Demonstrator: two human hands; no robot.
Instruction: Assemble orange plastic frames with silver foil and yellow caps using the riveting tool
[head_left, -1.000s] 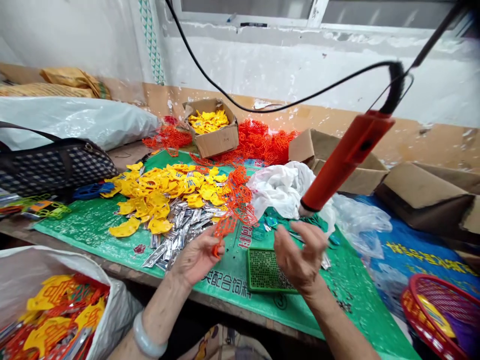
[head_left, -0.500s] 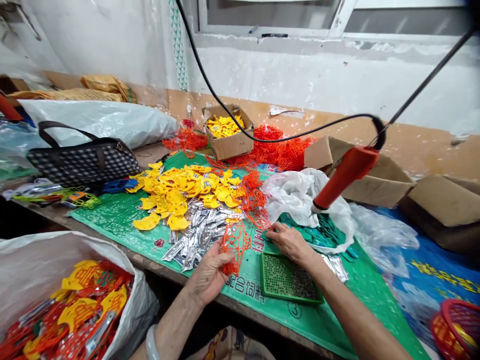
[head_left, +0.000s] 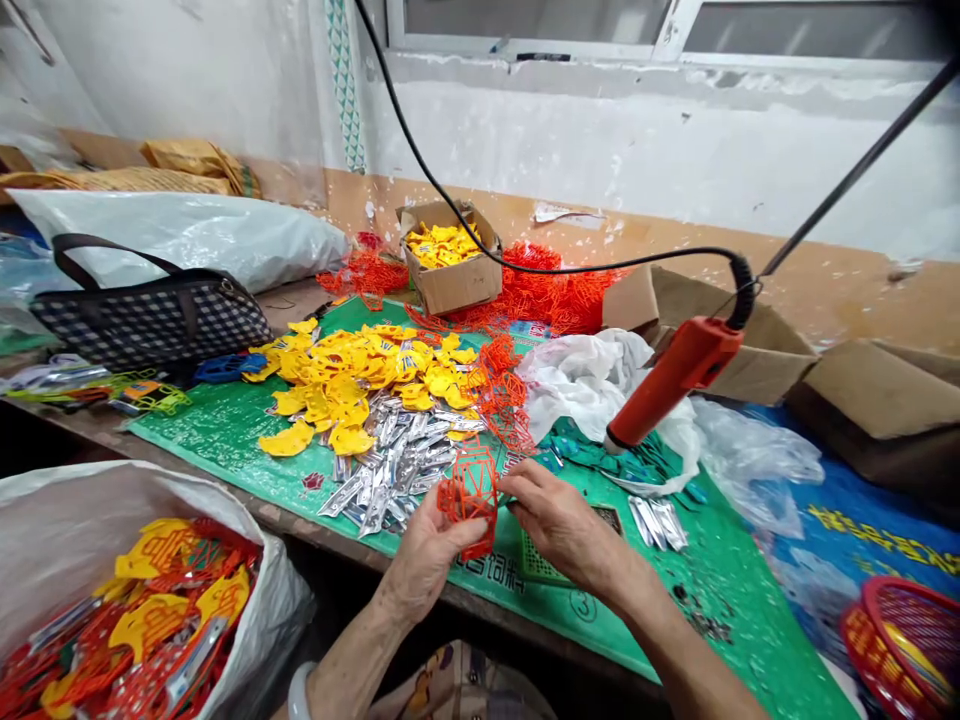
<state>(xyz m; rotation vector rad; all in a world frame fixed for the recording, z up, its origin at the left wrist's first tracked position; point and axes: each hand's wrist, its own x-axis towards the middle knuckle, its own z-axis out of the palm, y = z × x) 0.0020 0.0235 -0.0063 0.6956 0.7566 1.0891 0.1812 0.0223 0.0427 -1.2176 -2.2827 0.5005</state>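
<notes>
Slippage is the main risk; clock centred on the orange frame (head_left: 476, 485), which sits mid-table between the hands. Left hand (head_left: 426, 562), 8 o'clock, grasps its lower left between thumb and fingers; a loose pinch could let it twist. Right hand (head_left: 555, 520), 3 o'clock, has its fingertips pinched on a thin dark piece (head_left: 507, 494) at the frame's right edge; can't tell if they touch. Tiny purchase, so it could drop. Overgripping could bend the slim bars. Orange tangle (head_left: 510, 400), 1 o'clock, could snag a corner if the frame swings up. Green tray (head_left: 534, 572), 5 o'clock, sits partly hidden by the right hand; a low wrist could knock it. Red tool (head_left: 671, 385) hangs at 2 o'clock, apart from both hands. Frame looks orange-red, lattice, straight bars crossing diagonally, near upright, background visible through the gaps. Lower left is denser; can't tell if it's one layer or several.
</notes>
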